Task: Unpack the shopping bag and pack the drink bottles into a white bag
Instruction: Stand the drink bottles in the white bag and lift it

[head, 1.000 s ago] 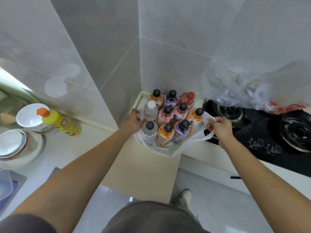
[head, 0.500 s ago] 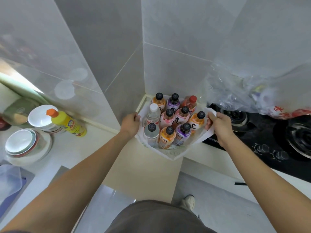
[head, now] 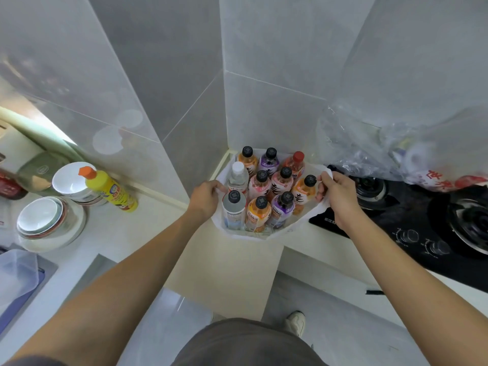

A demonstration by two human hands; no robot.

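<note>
The thin white plastic bag point(head: 264, 235) sat in the corner of the pale counter point(head: 148, 233), tucked against the grey tiled wall, and the cluster of capped plastic drink bottles point(head: 266, 191) stood upright inside it, packed shoulder to shoulder between the two hands. The left hand point(head: 207, 198) had its fingers curled round the bag's rim on its own side, and the right hand point(head: 336, 192) pinched the white handle loop on the other. To my eye the packing looked done and the step was gathering the handles; both should be drawn up evenly and brought together over the caps, since a lopsided pull could tip the tall bottles or strain the flimsy film. The bottles were smooth and cylindrical, orange, purple, pink and clear, mostly with ribbed black caps, one red and one white. Beyond the right hand lay a glossy black glass gas hob point(head: 422, 220) with a crumpled clear plastic shopping bag point(head: 369, 151) slumped on it. Out past the left hand stood a yellow squeeze bottle with an orange cap point(head: 111, 190) and stacked white ceramic bowls point(head: 45, 220).
</note>
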